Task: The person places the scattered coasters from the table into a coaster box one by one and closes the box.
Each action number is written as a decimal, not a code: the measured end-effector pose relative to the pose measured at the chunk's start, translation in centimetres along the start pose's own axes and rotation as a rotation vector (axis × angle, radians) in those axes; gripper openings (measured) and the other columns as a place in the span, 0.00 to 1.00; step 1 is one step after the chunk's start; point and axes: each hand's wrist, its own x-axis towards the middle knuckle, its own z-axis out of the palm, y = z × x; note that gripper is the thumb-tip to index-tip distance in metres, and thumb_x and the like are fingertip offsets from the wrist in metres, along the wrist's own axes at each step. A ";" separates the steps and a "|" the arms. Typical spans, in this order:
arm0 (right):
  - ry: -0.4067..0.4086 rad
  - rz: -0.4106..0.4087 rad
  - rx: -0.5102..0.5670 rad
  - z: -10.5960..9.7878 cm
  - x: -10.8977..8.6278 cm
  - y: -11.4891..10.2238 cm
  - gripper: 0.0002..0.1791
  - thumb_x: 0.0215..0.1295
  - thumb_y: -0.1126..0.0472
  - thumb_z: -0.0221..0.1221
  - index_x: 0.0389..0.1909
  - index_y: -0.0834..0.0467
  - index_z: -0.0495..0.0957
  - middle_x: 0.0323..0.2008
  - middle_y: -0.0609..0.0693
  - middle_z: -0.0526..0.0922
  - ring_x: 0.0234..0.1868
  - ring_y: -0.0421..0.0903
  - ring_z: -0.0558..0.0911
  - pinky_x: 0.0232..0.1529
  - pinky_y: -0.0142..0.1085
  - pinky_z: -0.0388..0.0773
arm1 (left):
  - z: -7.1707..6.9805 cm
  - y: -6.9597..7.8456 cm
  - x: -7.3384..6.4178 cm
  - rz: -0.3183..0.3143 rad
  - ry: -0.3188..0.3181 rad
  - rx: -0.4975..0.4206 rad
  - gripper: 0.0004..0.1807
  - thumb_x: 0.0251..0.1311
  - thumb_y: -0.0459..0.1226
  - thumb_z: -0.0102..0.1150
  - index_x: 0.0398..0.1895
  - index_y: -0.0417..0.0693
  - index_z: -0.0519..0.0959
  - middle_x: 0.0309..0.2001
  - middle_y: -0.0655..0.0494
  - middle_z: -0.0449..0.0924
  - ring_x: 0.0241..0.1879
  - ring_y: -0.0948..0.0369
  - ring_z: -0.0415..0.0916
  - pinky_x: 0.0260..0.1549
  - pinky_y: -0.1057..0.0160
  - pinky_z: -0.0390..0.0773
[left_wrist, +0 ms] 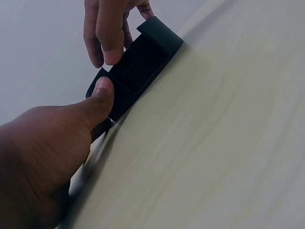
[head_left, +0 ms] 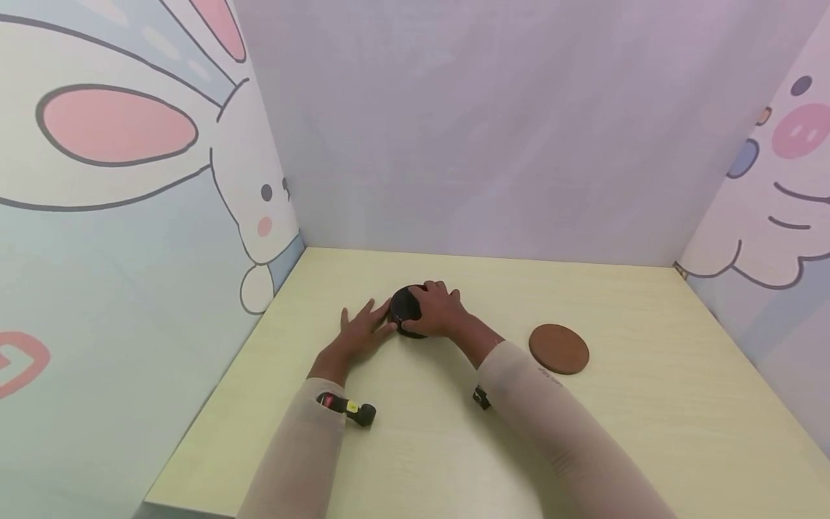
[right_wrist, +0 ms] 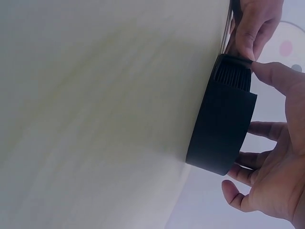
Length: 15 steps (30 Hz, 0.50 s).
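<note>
A black round holder (head_left: pixel 405 308) sits on the table, a ridged stack showing through the cutout in its side (right_wrist: pixel 232 75). My right hand (head_left: pixel 441 311) reaches over its top and grips it, thumb at the near rim and fingers toward the far rim. Against its left side is my left hand (head_left: pixel 360 330), fingers spread, with the thumb (left_wrist: pixel 102 90) on the holder's edge by the cutout. To the right lies a flat brown round disc (head_left: pixel 559 349), like a coaster, with neither hand on it.
The pale wood-grain table (head_left: pixel 415 447) is bounded by a plain grey-lilac cloth (head_left: pixel 480 130) at the back. Side panels with cartoon animals (head_left: pixel 117 252) stand left and right. Black camera straps (head_left: pixel 346 408) sit at the wrists over beige sleeves.
</note>
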 end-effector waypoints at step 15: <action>-0.029 0.009 0.042 -1.6 -1.8 1.2 0.47 0.73 0.33 0.63 0.86 0.48 0.62 0.85 0.61 0.61 0.84 0.65 0.60 0.73 0.70 0.64 | 0.0 -0.2 0.0 -0.003 -0.009 -0.006 0.42 0.81 0.68 0.40 0.91 0.72 0.47 0.88 0.55 0.58 0.91 0.47 0.43 0.82 0.25 0.23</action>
